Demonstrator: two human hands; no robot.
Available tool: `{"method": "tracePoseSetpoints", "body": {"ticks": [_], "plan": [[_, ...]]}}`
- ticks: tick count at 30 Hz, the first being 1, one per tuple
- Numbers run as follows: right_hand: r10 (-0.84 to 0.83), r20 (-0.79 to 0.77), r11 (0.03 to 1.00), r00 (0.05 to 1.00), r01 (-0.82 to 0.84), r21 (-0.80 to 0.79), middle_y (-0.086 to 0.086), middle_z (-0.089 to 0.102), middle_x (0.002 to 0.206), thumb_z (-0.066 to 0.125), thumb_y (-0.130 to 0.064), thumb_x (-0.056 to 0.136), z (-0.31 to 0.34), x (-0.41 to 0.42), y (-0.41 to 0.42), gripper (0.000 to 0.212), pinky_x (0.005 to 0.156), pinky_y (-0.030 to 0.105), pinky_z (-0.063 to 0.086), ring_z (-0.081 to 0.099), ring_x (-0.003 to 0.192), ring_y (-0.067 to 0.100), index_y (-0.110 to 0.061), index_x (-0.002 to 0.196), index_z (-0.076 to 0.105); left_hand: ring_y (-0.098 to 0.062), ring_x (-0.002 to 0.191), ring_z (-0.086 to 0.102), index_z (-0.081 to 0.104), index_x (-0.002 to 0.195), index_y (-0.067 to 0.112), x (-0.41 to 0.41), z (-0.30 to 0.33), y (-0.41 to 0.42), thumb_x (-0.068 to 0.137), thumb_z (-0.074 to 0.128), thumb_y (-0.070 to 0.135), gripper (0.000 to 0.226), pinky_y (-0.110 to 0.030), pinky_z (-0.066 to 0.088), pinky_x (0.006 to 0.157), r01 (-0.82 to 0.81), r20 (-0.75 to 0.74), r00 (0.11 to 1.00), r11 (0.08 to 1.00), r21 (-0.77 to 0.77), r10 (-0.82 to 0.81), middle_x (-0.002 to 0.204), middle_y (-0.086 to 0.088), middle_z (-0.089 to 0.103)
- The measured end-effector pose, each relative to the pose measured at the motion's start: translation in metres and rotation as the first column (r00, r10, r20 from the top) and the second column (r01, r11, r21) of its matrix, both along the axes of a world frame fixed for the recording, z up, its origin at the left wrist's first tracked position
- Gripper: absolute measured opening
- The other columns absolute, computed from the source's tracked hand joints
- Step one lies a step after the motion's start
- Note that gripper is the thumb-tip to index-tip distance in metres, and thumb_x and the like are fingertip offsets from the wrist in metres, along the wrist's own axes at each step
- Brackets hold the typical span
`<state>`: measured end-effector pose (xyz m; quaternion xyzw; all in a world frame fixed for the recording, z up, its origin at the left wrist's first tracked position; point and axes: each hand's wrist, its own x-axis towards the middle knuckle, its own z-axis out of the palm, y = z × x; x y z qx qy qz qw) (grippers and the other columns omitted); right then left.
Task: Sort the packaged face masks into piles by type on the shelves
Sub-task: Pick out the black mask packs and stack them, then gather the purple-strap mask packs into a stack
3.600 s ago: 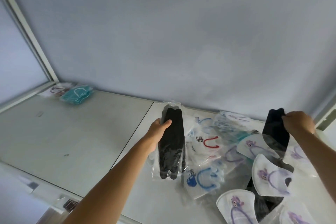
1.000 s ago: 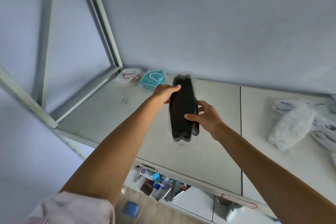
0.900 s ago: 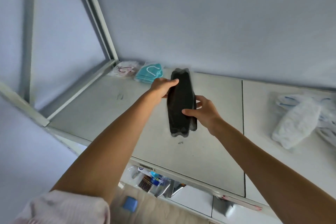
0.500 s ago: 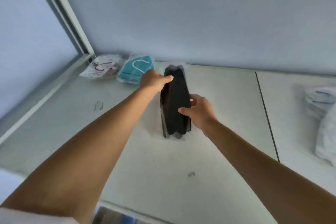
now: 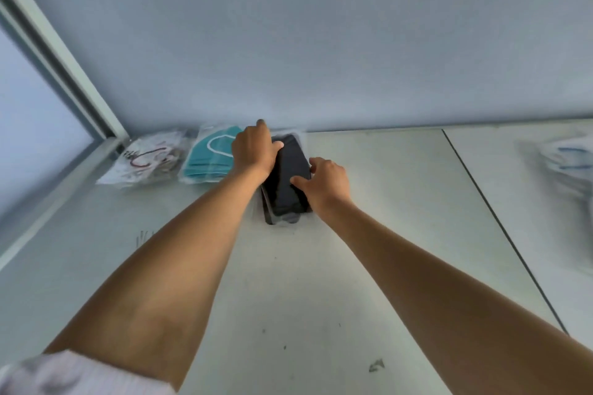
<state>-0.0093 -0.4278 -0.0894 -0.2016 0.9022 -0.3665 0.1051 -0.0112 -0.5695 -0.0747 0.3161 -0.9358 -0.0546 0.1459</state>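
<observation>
The black masks [image 5: 290, 176], in clear packets, lie flat on the shelf [image 5: 369, 234] by the back wall [image 5: 321, 42]. The left hand [image 5: 253, 147] grips their far end; the right hand [image 5: 327, 181] pinches the near right edge. Just left sit the teal masks [image 5: 208, 157], then a white patterned pack [image 5: 147, 159]. Blurred pale packs [image 5: 568, 163], perhaps more masks, lie far right.

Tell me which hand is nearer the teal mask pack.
Left. The left hand overlaps the teal mask pack's right edge; the right hand lies beyond the black masks.
</observation>
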Motion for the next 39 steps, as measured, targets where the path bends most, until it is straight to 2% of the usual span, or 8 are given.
{"method": "tracePoseSetpoints", "body": {"ticks": [3,6,9,13,16,27,32,39], "plan": [[0.012,-0.071,0.999,0.997,-0.01,0.031,0.01,0.062,0.119,0.054,-0.039,0.093,0.006,0.007,0.01,0.041,0.09,0.033,0.042,0.052,0.116,0.029,-0.009,0.12,0.06,-0.04,0.105,0.058,0.053,0.12,0.006,0.004,0.009,0.006,0.091,0.062,0.033,0.041,-0.044,0.045,0.085,0.107,-0.03,0.994,0.992,-0.072,-0.109,0.122,-0.017,0.053],[-0.016,-0.142,0.998,0.99,0.023,0.052,0.008,0.056,0.131,0.043,-0.037,0.097,0.026,0.01,0.041,0.043,0.095,0.033,0.041,0.047,0.123,0.027,-0.012,0.13,0.054,-0.033,0.103,0.06,0.06,0.116,0.014,0.014,0.029,0.024,0.093,0.056,0.037,0.033,-0.037,0.044,0.082,0.194,-0.049,0.979,0.975,-0.108,-0.2,0.118,-0.009,0.059],[0.043,-0.231,0.972,0.972,0.013,0.236,0.011,0.055,0.131,0.039,-0.035,0.097,0.047,0.005,0.089,0.043,0.095,0.035,0.039,0.045,0.124,0.029,-0.011,0.129,0.054,-0.028,0.103,0.059,0.064,0.11,0.018,0.03,0.047,0.056,0.093,0.049,0.038,0.03,-0.032,0.039,0.078,0.265,0.031,0.964,0.957,-0.12,-0.263,0.116,-0.005,0.061],[0.17,-0.307,0.899,0.936,-0.019,0.438,0.012,0.049,0.138,0.041,-0.04,0.096,0.068,-0.004,0.175,0.05,0.102,0.038,0.033,0.039,0.13,0.03,-0.013,0.139,0.042,-0.027,0.118,0.053,0.06,0.124,0.018,0.056,0.063,0.118,0.095,0.046,0.044,0.041,-0.035,0.041,0.091,0.332,0.133,0.939,0.937,-0.112,-0.317,0.128,-0.005,0.057],[0.214,-0.316,0.862,0.924,-0.027,0.506,0.009,0.042,0.146,0.041,-0.041,0.096,0.084,-0.008,0.248,0.053,0.105,0.039,0.03,0.035,0.134,0.029,-0.016,0.143,0.039,-0.03,0.118,0.054,0.064,0.118,0.015,0.071,0.066,0.172,0.095,0.043,0.046,0.044,-0.035,0.041,0.095,0.324,0.212,0.933,0.936,-0.139,-0.292,0.124,-0.009,0.062],[0.163,-0.31,0.866,0.937,0.015,0.5,0.01,0.042,0.146,0.047,-0.039,0.096,0.133,-0.026,0.421,0.049,0.108,0.041,0.028,0.033,0.135,0.03,-0.018,0.14,0.045,-0.03,0.097,0.062,0.067,0.107,0.013,0.081,0.083,0.313,0.094,0.04,0.044,0.043,-0.03,0.038,0.073,0.271,0.217,0.944,0.959,-0.077,-0.249,0.105,-0.007,0.068],[0.107,-0.283,0.871,0.953,0.047,0.49,0.01,0.04,0.147,0.047,-0.04,0.095,0.131,-0.04,0.454,0.049,0.108,0.042,0.029,0.034,0.136,0.03,-0.018,0.139,0.045,-0.028,0.071,0.052,0.051,0.069,0.012,0.065,0.089,0.342,0.093,0.042,0.037,0.036,-0.028,0.031,0.063,0.246,0.204,0.954,0.964,-0.103,-0.222,0.066,-0.002,0.051],[0.038,-0.24,0.876,0.97,0.083,0.475,0.01,0.039,0.146,0.047,-0.041,0.095,0.116,-0.057,0.489,0.05,0.107,0.039,0.03,0.036,0.134,0.03,-0.021,0.141,0.043,-0.03,0.077,0.055,0.059,0.077,0.01,0.022,0.089,0.371,0.092,0.042,0.036,0.034,-0.028,0.033,0.066,0.271,0.197,0.947,0.961,-0.059,-0.255,0.071,-0.003,0.054]]}}
